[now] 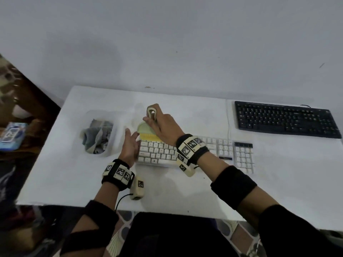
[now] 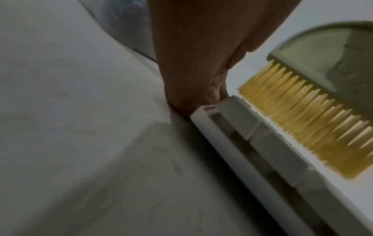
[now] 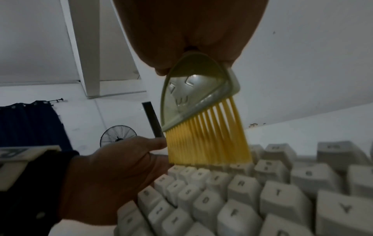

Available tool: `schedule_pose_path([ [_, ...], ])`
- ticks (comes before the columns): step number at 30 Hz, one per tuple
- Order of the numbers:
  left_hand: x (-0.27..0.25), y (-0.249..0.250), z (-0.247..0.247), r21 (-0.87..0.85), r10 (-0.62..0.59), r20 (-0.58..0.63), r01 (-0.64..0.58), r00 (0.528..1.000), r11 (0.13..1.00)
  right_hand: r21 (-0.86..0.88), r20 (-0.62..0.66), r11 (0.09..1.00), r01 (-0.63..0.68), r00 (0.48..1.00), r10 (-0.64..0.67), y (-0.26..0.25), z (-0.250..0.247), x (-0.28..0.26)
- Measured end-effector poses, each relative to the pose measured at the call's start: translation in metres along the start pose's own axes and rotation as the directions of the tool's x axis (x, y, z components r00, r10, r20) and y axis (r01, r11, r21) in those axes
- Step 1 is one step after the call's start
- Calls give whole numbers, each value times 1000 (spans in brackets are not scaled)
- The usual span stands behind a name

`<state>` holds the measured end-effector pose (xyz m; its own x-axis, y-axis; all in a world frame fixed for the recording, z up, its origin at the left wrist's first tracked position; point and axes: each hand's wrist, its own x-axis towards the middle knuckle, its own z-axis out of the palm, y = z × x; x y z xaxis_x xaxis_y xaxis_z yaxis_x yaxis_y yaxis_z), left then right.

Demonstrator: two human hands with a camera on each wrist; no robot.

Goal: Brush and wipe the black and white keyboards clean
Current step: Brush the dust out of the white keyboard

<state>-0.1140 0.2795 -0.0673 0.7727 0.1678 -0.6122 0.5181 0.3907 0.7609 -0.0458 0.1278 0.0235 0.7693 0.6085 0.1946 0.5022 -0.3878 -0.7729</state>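
1. Yellow bristles of the pale green plastic brush (image 1: pixel 148 131), gripped by its handle in the right hand (image 1: pixel 163 127), were set on the white keyboard's (image 1: pixel 159 152) top-left row.
2. That keyboard's left end was steadied by the left hand (image 1: pixel 130 145), fingers straight.
3. Brushing was judged barely begun; the black keyboard (image 1: pixel 285 119), well apart on the right, looked untouched, and wiping remained.

left hand (image 2: pixel 193 67) touching white keyboard (image 2: pixel 252 151) corner | brush (image 2: pixel 315 102) bristles on far edge | table (image 2: pixel 70 127)

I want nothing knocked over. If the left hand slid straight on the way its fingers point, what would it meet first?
Probably the brush bristles, just past the fingertips of the left hand at the white keyboard corner. The tub of cloths sits off to the left; depth is unclear.
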Motion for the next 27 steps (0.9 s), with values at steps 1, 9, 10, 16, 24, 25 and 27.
schedule_pose_path([
  [1,-2,1,-1,2,3,16,-3,1000,1000,-3,19,1000,10,1000,-10,-1,4,1],
  [9,0,3,-3,-53,-31,4,31,1000,998,-218,65,974,61,997,-48,4,-1,-7],
  [10,0,4,-2,-48,-31,3,32,999,998,-247,65,966,75,996,-61,3,-2,-7],
  [16,0,3,-1,-38,-25,-4,25,1000,999,-66,-14,998,21,1000,-22,-7,5,-2],
  [24,0,1,-3,-37,-26,10,26,1000,999,-92,61,996,14,998,-9,15,-5,-17],
  [25,0,2,-3,-39,-28,17,28,999,999,-112,68,994,19,998,-11,20,-11,-20],
  [27,0,2,-2,-41,-30,25,31,999,999,-106,46,994,10,999,-5,26,-18,-23],
])
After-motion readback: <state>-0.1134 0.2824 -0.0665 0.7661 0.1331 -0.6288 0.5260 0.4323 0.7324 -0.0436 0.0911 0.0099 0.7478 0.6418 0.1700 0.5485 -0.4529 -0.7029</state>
